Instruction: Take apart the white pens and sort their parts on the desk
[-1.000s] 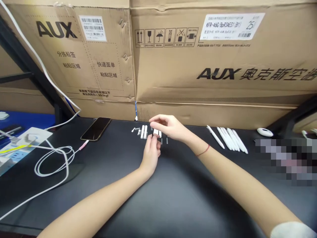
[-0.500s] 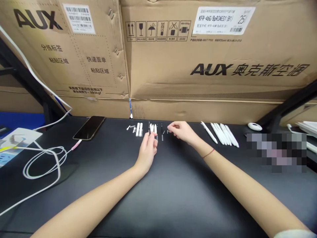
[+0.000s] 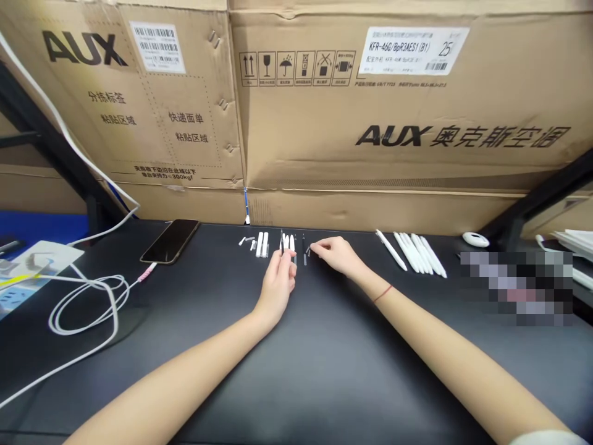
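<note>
My left hand (image 3: 277, 285) is closed, with its thumb and fingers pinching a thin dark pen refill (image 3: 281, 240) that points up and away from me. Just beyond it lie several white tapered pen parts (image 3: 291, 241), partly hidden by the fingers. My right hand (image 3: 341, 256) is in a pinch low over the table, with its fingertips at a tiny part (image 3: 309, 251); whether they grip it is too small to tell. Between the hands lies another slim refill (image 3: 304, 250). To the left are two white pen barrels (image 3: 262, 245) beside small clear pieces (image 3: 242, 241).
Several white pens (image 3: 419, 253) lie in a group on the right, with a single white pen (image 3: 391, 250) beside them. A phone (image 3: 170, 241) and a coiled white cable (image 3: 88, 303) are at left. Large cardboard boxes (image 3: 301, 111) stand along the back edge.
My right hand has moved slightly left and down, its fingertips now lower by the small parts. The left hand keeps its pinch on the refill. The camera view has shifted a little.
</note>
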A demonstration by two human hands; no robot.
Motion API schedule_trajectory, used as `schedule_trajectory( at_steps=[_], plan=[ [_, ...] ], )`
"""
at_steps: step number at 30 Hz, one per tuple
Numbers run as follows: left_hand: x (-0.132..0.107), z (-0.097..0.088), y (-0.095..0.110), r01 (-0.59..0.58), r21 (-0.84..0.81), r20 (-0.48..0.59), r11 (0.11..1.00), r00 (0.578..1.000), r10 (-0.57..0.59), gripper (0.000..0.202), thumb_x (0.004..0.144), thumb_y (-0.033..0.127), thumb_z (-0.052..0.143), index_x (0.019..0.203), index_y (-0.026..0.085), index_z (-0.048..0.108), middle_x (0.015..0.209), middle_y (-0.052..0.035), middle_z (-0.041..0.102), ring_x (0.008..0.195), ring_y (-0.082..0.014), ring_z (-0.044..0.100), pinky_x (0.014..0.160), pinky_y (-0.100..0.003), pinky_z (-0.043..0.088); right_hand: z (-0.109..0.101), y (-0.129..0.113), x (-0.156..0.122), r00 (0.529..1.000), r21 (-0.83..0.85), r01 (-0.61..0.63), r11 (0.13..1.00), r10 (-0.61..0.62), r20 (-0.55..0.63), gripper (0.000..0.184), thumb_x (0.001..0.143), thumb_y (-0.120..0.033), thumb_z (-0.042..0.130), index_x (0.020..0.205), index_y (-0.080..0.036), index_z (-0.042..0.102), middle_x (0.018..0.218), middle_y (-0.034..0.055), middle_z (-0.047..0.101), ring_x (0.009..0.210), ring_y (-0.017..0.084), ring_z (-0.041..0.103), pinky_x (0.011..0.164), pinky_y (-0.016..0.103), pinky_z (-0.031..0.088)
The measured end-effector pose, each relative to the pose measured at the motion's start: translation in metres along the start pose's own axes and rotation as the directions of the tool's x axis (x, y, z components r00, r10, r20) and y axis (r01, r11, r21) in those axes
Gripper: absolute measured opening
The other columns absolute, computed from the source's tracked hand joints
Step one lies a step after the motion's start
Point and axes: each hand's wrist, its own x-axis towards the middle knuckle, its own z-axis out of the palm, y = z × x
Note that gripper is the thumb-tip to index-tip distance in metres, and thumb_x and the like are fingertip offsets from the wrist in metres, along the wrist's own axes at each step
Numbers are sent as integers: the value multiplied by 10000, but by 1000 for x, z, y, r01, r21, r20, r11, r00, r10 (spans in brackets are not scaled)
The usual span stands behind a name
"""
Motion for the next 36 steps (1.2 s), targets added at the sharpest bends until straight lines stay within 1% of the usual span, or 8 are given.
schedule_trajectory(
  at_steps=[4, 10, 13, 18, 21, 26, 31, 36],
  plan=[
    [0, 0, -2, -13, 10, 13, 1000, 1000, 13, 219, 877, 425, 475, 884, 208, 505, 606, 69, 364, 427, -47, 259, 415, -173, 208, -6, -19, -8, 998, 164, 30, 986, -20, -59, 311, 794, -389, 489, 692, -166, 679, 628, 16, 620, 657, 157, 561, 630, 264, 426],
    [2, 0, -8, -65, 23, 63, 998, 996, 63, 301, 851, 489, 519, 922, 197, 536, 605, 61, 383, 453, -58, 291, 421, -187, 243, -1, -64, -26, 945, 568, 61, 821, -231, 233, 323, 741, -473, 627, 789, -155, 657, 651, 3, 628, 563, 133, 582, 595, 274, 477],
    [2, 0, -8, -37, 26, 43, 999, 998, 35, 299, 839, 451, 558, 1001, 202, 523, 601, 66, 399, 448, -58, 302, 422, -186, 242, -5, -69, -16, 964, 600, 61, 797, -204, 172, 335, 724, -488, 653, 759, -155, 643, 625, -9, 602, 524, 109, 546, 525, 244, 444],
    [1, 0, -2, 63, -5, -50, 998, 997, -63, 277, 838, 359, 562, 1062, 224, 473, 606, 80, 421, 416, -45, 284, 420, -173, 239, -17, -52, 22, 991, 460, 28, 888, 35, -129, 265, 772, -342, 613, 919, -123, 642, 649, 16, 626, 557, 118, 557, 530, 235, 446],
    [0, 0, 1, 66, -33, -49, 997, 997, -68, 228, 848, 347, 529, 1029, 214, 493, 604, 77, 413, 408, -41, 261, 413, -174, 231, -12, -42, 31, 997, 159, -41, 986, 52, -64, 372, 760, -207, 590, 1110, -81, 599, 656, 37, 661, 632, 168, 621, 632, 273, 480],
    [0, 1, 5, 87, -52, -50, 995, 995, -89, 196, 851, 330, 511, 1000, 202, 509, 602, 71, 406, 409, -40, 262, 409, -174, 218, 10, -39, 24, 999, -164, -42, 986, 42, -2, 436, 764, -179, 561, 1187, -74, 572, 787, 89, 720, 879, 241, 669, 793, 310, 470],
    [0, 0, 7, 88, -62, -63, 994, 994, -91, 145, 891, 284, 424, 964, 188, 505, 596, 72, 394, 412, -39, 269, 409, -166, 225, 17, -40, 25, 1000, -243, -21, 970, 17, -20, 437, 783, -229, 544, 1194, -82, 565, 863, 106, 727, 920, 269, 658, 784, 322, 454],
    [3, -2, 0, 39, -142, -45, 989, 998, -46, 138, 877, 308, 468, 868, 180, 517, 603, 64, 405, 416, -37, 308, 411, -162, 267, 5, -41, 15, 992, -111, -20, 994, 6, -126, 304, 815, -284, 519, 1068, -140, 607, 694, 26, 680, 741, 200, 645, 712, 282, 432]
  ],
)
